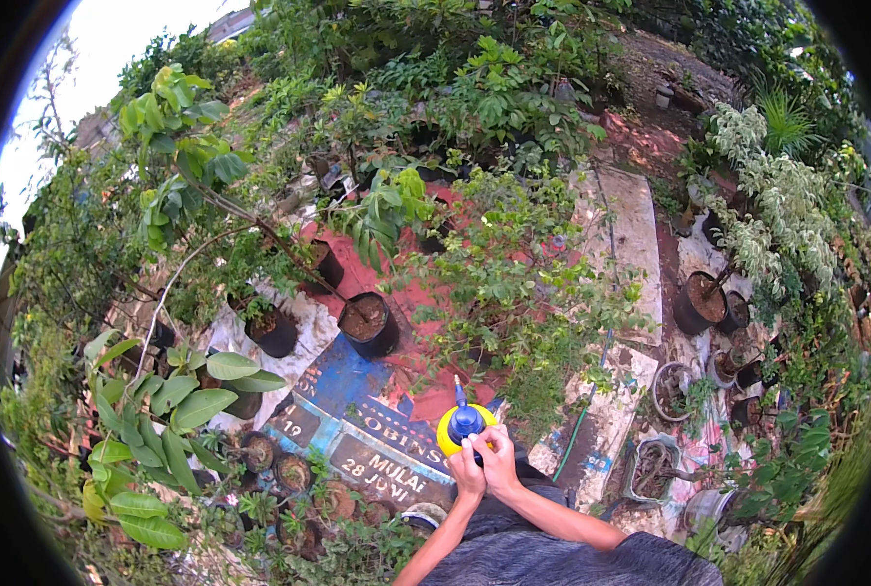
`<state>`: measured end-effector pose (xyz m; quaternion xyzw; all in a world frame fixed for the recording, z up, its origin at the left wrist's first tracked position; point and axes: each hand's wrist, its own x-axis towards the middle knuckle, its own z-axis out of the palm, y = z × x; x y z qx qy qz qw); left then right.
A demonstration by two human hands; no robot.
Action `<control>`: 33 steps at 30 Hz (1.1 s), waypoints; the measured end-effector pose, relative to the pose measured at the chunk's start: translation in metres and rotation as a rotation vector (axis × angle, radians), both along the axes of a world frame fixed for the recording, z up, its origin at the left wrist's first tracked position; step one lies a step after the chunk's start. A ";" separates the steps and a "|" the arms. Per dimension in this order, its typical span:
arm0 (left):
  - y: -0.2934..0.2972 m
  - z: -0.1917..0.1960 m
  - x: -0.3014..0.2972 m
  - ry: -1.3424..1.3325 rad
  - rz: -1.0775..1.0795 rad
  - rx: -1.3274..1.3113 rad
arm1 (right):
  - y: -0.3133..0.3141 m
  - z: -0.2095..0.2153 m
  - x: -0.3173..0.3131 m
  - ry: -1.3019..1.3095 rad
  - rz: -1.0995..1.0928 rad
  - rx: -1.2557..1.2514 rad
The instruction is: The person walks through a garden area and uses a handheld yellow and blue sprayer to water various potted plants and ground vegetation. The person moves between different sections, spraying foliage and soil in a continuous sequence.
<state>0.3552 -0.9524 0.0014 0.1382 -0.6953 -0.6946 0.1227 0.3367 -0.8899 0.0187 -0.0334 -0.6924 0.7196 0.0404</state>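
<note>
A yellow pump spray bottle (445, 430) with a blue top (466, 422) is in front of my body, low in the middle of the view. Its thin nozzle points away from me. My left hand (468, 476) and my right hand (500, 467) are close together at the near side of the blue top. Both hands have their fingers drawn in against the sprayer, and the fingertips almost meet. A small pale spot shows between them; I cannot make out what it is. The bottle's lower part is hidden beneath the top and my hands.
A leafy bush (514, 283) rises just beyond the sprayer. Black pots (369, 327) stand on a red and blue printed sheet (333, 369) to the left. More potted plants (701, 305) line the right side. A green hose (574, 439) runs along the ground, and a large-leaved branch (177, 400) reaches in.
</note>
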 end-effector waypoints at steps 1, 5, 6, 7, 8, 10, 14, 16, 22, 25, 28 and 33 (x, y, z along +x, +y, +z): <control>0.006 0.000 -0.002 -0.016 -0.040 -0.018 | 0.008 0.001 -0.001 -0.014 -0.022 -0.006; 0.037 0.005 -0.015 0.007 -0.143 -0.054 | 0.042 0.012 -0.006 0.002 -0.131 -0.041; 0.045 0.008 -0.018 0.002 -0.177 -0.071 | 0.050 0.016 -0.008 0.024 -0.156 -0.039; 0.053 0.011 -0.023 -0.003 -0.209 -0.089 | 0.060 0.021 -0.010 0.028 -0.173 -0.061; 0.064 0.014 -0.027 0.061 -0.189 -0.114 | 0.070 0.025 -0.012 0.042 -0.190 -0.077; 0.092 0.020 -0.035 0.186 -0.141 -0.158 | 0.093 0.032 -0.016 0.074 -0.231 -0.090; 0.137 0.033 -0.050 0.141 -0.330 -0.184 | 0.146 0.043 -0.030 0.129 -0.296 -0.123; 0.164 0.037 -0.061 0.165 -0.415 -0.123 | 0.172 0.046 -0.037 0.155 -0.333 -0.160; 0.256 0.040 -0.085 0.374 -0.384 -0.247 | 0.255 0.048 -0.047 0.234 -0.472 -0.154; 0.291 0.041 -0.091 0.362 -0.472 -0.232 | 0.288 0.046 -0.050 0.218 -0.573 -0.167; 0.318 0.041 -0.096 0.326 -0.556 -0.217 | 0.313 0.044 -0.051 0.195 -0.666 -0.138; 0.355 0.039 -0.109 0.194 -0.734 -0.048 | 0.346 0.038 -0.059 0.171 -0.777 -0.141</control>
